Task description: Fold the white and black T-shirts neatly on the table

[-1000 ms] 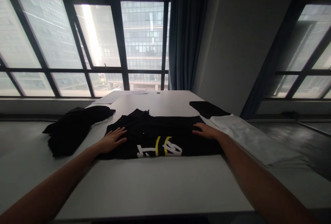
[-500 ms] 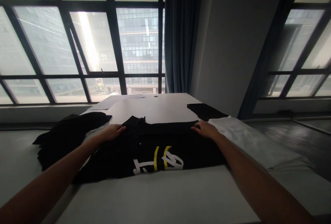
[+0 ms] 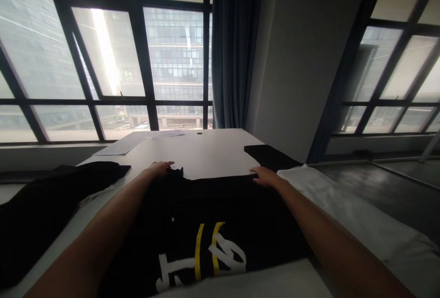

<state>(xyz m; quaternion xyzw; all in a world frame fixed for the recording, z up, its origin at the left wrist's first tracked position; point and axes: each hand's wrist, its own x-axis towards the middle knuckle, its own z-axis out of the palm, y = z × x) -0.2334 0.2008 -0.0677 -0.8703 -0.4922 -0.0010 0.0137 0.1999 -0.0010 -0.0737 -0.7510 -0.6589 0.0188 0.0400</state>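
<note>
**Across the far edge of a black shirt, both hands reach out**

At the shirt's far edge, both hands sit w/ arms stretched nearly straight fwd, palms down. Left hand (image 3: 158,168) rests at the far-left corner of the black printed shirt (image 3: 206,215), fingers curled over the bunched bit of fabric there; looks like a pinch on the cloth, but the grip itself is hidden by the knuckles, so can't tell if it's closed on it. Right hand (image 3: 264,176) lies at the far-right corner, fingers flat and pointing left along the edge, touching fabric; no clear clamp visible either. Hands are well apart, one per corner, prob. because that spread keeps the edge taut and straight.

Shirt lies flat on the white counter (image 3: 213,151), between the two forearms, its white-and-yellow print (image 3: 202,256) near the person's body, upside-down to the camera. Far edge runs fairly straight from hand to hand.

Outward: a dark garment pile (image 3: 51,201) lies left of the shirt, just beside the left forearm. A white cloth (image 3: 343,211) runs along the right side, under or beside the right arm, w/ a smaller black fabric piece (image 3: 271,156) beyond the right hand. Papers (image 3: 130,142) lie at the counter's far left, near the windows (image 3: 103,59); a dark curtain (image 3: 233,46) hangs behind.
</note>
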